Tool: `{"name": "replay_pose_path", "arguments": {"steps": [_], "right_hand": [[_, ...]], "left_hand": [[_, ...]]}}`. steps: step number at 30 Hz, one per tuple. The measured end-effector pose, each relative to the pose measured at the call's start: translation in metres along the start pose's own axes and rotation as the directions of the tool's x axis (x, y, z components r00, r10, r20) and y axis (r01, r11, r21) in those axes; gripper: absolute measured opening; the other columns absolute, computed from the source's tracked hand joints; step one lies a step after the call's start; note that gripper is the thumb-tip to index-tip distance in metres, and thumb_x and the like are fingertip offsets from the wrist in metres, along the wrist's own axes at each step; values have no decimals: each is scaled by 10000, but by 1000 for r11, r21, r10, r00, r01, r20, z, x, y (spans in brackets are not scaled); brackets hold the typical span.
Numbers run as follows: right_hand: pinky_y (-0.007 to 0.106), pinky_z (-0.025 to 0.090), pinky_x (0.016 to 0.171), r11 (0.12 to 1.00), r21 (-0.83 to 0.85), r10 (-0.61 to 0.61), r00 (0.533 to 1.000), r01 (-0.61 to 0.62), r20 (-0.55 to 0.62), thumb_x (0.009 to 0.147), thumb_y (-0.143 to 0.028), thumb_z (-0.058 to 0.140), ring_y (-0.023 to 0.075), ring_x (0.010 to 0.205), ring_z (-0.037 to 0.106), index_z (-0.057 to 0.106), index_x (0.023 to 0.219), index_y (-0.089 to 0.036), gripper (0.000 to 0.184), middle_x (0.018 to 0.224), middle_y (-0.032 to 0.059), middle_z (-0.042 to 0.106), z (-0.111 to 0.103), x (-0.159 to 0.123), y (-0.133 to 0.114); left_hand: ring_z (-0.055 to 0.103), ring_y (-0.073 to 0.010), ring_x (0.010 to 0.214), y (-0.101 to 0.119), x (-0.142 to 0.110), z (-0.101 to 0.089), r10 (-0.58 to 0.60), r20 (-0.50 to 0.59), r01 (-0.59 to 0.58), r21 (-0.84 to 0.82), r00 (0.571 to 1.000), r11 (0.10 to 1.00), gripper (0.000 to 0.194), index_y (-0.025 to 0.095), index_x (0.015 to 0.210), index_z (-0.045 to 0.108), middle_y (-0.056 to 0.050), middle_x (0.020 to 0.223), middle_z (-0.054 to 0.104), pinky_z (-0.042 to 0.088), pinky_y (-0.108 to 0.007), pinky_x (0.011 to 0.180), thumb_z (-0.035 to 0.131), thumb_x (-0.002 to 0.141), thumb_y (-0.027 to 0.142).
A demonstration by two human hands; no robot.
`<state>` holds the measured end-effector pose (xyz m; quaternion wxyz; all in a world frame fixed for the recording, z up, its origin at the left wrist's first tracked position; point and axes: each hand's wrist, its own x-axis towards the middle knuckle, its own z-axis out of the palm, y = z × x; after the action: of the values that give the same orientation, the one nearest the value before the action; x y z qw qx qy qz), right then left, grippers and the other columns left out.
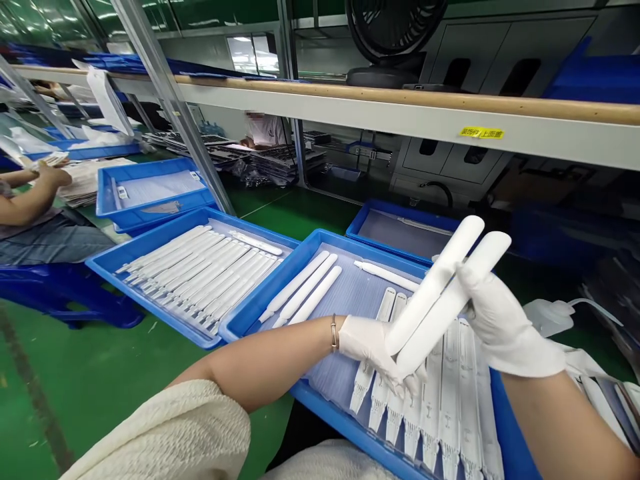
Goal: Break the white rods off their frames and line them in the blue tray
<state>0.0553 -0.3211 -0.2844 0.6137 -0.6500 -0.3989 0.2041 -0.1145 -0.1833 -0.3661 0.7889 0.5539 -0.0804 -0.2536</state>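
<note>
My left hand (pixel 367 343) and my right hand (pixel 510 323), both in white gloves, hold two long, smooth white plastic pieces with rounded ends. The left hand is closed around the lower ends of these plastic pieces (pixel 453 303), while the right grips them near the top. They are tilted side by side above a blue tray (pixel 313 245). Under my hands lie several similar white plastic parts (pixel 434 400) in a row, their ribbed inner sides up. Three more smooth pieces (pixel 305 287) rest at the tray's left side.
Left of this tray, a second blue tray (pixel 107 262) holds a row of white parts. Another blue tray (pixel 365 208) sits behind. A shelf rail (pixel 375 110) crosses ahead below a black fan (pixel 397 30). A white squeeze bottle (pixel 549 317) stands at right. A co-worker (pixel 35 200) sits far left.
</note>
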Motion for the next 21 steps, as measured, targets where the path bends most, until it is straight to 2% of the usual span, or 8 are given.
{"name": "replay_pose_path", "arguments": {"steps": [3,7,10,14,16,17,19,21], "right_hand": [[378,623,713,968,203,155,988,-147,-22,763,-487,807,264,880,692,736,998,-316,298,946,8,711,13,-13,-9],[400,633,773,957,241,180,982,-161,-61,718,-442,849,274,928,691,741,866,-340,209,908,-11,701,15,-12,-12],[413,634,791,955,244,197,976,-169,-97,701,-439,860,287,951,688,745,870,-345,225,914,-12,698,13,-12,-9],[421,612,859,972,200,153,980,-126,-126,744,-438,822,290,1013,659,731,946,-344,241,969,-15,682,10,-15,-8],[388,609,823,975,191,144,979,-115,-144,765,-443,805,264,959,648,716,946,-327,233,941,-13,659,8,-16,-8],[360,609,782,973,197,153,975,-121,-158,768,-446,804,247,917,641,709,936,-315,233,919,-13,649,7,-16,-8],[306,597,691,965,217,189,962,-145,-199,756,-453,814,223,843,626,700,905,-290,248,874,-11,638,6,-14,-6],[272,578,635,956,237,225,946,-170,-231,740,-454,826,207,793,615,693,878,-266,268,836,-9,634,7,-11,-5]], "left_hand": [[736,-287,978,-3,0,-2,-12,18,11,43,1000,999,680,138,1171,709,-65,979,740,634,-405,838,942,546,270],[697,-289,1098,-7,0,-6,-28,13,26,137,1000,990,707,170,1241,692,-55,1060,728,603,-410,932,926,590,320],[681,-287,1123,-8,2,-8,-41,0,41,190,999,981,756,166,1278,669,-57,1082,717,595,-407,940,928,586,326],[673,-249,1096,-3,4,-1,87,-151,-46,255,985,966,790,192,1280,636,-40,1103,699,576,-385,941,936,560,315],[663,-244,1084,1,4,6,161,-300,-49,349,940,936,843,197,1331,581,-50,1135,684,561,-395,955,927,574,332],[650,-255,1095,3,4,11,190,-393,-14,410,899,912,886,191,1360,547,-67,1168,670,549,-411,970,924,574,348],[624,-297,1117,6,4,19,232,-582,116,497,779,860,944,170,1387,498,-116,1230,636,530,-458,979,915,573,403],[613,-323,1103,8,6,26,271,-698,202,515,663,833,920,165,1369,495,-141,1242,618,533,-477,942,893,589,446]]}}
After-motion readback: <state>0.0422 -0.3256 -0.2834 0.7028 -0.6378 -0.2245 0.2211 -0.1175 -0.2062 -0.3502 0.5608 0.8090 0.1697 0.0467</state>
